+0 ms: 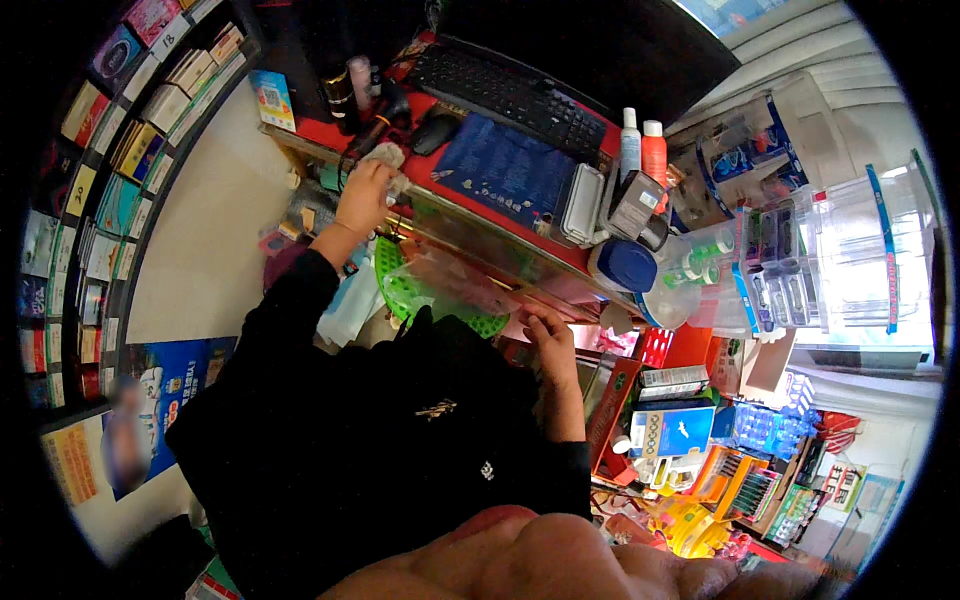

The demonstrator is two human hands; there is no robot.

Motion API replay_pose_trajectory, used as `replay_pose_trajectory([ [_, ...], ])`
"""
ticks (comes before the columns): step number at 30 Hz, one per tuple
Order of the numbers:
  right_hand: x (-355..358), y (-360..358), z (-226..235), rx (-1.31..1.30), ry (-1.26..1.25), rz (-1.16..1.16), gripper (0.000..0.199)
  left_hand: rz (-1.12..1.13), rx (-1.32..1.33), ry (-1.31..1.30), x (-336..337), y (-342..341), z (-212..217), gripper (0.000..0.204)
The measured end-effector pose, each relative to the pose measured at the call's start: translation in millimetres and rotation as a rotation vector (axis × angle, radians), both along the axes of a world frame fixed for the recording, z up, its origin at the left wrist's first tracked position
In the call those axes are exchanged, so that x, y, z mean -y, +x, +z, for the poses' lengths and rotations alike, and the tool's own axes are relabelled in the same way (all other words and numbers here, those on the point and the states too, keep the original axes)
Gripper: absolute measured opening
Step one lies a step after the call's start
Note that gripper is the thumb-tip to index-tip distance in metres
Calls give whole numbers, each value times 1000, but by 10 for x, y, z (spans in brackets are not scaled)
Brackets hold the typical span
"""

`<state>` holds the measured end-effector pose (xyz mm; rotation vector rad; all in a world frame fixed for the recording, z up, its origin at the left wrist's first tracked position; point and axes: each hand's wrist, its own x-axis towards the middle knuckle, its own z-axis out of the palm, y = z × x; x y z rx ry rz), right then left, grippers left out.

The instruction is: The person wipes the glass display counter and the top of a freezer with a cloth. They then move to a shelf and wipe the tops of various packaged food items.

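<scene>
My left hand is closed on a crumpled greyish cloth at the left front corner of the red-topped counter. My right hand is by the counter's front, lower and to the right, its fingers bent together; what they grip, if anything, is too small to tell. Between my hands, below the counter edge, a green basket with holes has clear plastic over it. My dark sleeves and top hide part of the basket. Just behind the cloth lies a black mouse.
A black keyboard and a dark blue mat lie on the counter below a large monitor. Spray bottles, a dark blue case and clear display racks stand right. Shelves of small boxes line the left.
</scene>
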<state>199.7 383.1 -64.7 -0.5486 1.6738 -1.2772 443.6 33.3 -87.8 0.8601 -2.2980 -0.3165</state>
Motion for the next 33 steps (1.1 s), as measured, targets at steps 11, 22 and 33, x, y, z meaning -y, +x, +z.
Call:
replay_pose_trajectory([
  [11, 163, 71, -15, 36, -53, -17, 24, -327, -239, 122, -288, -919, 756, 54],
  [22, 268, 94, 116, -56, -52, -6, 29, 418, 15, -144, 163, -1058, 68, 58],
  [33, -89, 288, -66, -37, -98, -63, 27, 460, 89, -227, 232, -1207, 184, 48],
])
